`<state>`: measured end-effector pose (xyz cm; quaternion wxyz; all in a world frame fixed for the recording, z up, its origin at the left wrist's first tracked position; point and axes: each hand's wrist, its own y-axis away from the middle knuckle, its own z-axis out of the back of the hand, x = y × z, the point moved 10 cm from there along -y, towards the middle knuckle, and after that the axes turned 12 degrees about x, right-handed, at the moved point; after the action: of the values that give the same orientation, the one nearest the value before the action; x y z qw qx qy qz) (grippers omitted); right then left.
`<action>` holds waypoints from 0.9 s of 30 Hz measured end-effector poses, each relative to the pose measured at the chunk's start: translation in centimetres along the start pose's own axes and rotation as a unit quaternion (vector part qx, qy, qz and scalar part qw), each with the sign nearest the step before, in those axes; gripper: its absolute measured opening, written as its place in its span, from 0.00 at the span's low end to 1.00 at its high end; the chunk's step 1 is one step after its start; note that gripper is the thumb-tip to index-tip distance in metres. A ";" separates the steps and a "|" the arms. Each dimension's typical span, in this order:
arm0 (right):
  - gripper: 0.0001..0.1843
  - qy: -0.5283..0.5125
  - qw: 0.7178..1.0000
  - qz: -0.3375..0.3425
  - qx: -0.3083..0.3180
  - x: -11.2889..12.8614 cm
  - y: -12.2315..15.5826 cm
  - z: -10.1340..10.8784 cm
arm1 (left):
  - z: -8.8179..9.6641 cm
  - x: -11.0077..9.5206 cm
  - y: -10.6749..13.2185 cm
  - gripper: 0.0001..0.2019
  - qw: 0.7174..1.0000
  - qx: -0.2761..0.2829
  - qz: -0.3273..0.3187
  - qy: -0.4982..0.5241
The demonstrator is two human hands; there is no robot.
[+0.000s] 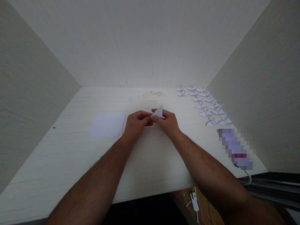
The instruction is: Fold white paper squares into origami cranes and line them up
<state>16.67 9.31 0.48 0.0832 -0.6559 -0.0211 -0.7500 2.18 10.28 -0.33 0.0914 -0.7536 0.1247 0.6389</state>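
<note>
A small folded piece of pale paper point(158, 112), triangular with a point upward, is pinched between both hands just above the middle of the table point(70, 162). My left hand point(136, 122) grips its left side with fingers curled. My right hand point(167, 122) holds its right side, thumb and fingers closed on it. A stack of flat pale paper sheets point(107, 125) lies on the table just left of my left hand.
Several folded paper cranes point(206, 104) stand in rows at the back right of the table. A blurred oblong object point(235, 148) with a white cable lies near the right front edge. Pale walls enclose the table on three sides. A crumb-like stain point(152, 93) marks the back.
</note>
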 end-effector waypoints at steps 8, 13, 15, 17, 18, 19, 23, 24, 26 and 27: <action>0.08 0.069 0.993 0.093 -0.019 1.9 0.2 0.2 | 0.0 0.0 0.2 0.15 1.000 -0.007 0.006 0.025; 0.03 0.157 0.975 0.154 -0.030 3.2 0.5 0.1 | -0.5 0.7 0.0 0.16 0.996 0.025 0.023 0.084; 0.04 0.177 0.970 0.167 -0.023 3.2 0.4 -0.1 | -0.3 0.8 -0.1 0.17 0.995 0.018 0.017 0.099; 0.03 0.189 0.966 0.178 -0.016 3.2 0.4 -0.3 | -0.2 0.9 -0.2 0.18 0.993 0.009 0.013 0.113; 0.03 0.192 0.964 0.182 -0.016 3.2 0.4 -0.3 | -0.1 0.9 -0.2 0.18 0.993 0.005 0.011 0.119; 0.03 0.194 0.964 0.183 -0.019 3.2 0.4 -0.3 | -0.1 0.9 -0.2 0.18 0.993 0.001 0.009 0.122; 0.03 0.181 0.967 0.176 -0.043 3.3 0.5 0.1 | 0.2 0.9 -0.1 0.18 0.993 -0.016 0.007 0.119; 0.04 0.171 0.968 0.178 -0.052 3.4 0.6 0.3 | 0.3 0.9 -0.1 0.18 0.993 -0.019 0.006 0.116; 0.04 0.150 0.968 0.188 -0.074 3.7 0.8 0.7 | 0.5 0.9 -0.1 0.17 0.993 -0.025 0.002 0.111; 0.04 0.143 0.967 0.192 -0.085 3.9 1.0 0.9 | 0.6 0.9 -0.1 0.17 0.994 -0.027 0.000 0.108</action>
<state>17.20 8.12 4.36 0.1719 -0.5381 0.1811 -0.8050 1.80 10.53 -1.30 0.0565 -0.8204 0.1164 0.5570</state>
